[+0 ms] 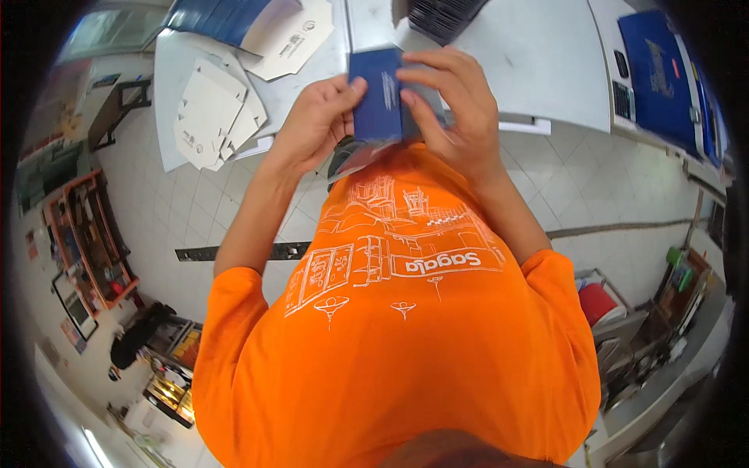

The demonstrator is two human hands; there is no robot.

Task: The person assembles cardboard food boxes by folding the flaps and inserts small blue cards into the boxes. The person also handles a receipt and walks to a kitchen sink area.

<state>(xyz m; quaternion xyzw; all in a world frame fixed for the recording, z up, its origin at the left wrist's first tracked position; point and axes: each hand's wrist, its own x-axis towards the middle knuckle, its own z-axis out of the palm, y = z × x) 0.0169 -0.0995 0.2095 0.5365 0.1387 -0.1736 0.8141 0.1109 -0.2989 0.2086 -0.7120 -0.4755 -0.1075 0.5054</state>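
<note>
Carton [378,97], blue, at near edge of bench [546,62], gripped leftward by left hand [321,115], rightward by fingertips of right hand [462,101]; seemingly mid-shaping, calling next for even pressure.

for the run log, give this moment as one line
left hand: holding blue piece | right hand: touching its edge | table: white cards

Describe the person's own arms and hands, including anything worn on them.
The left hand and right hand are bare, with no gloves, rings or watch visible. The forearms are uncovered too. The orange shirt has short, loose, plain sleeves ending near the elbows; its front carries white line drawings.
</note>
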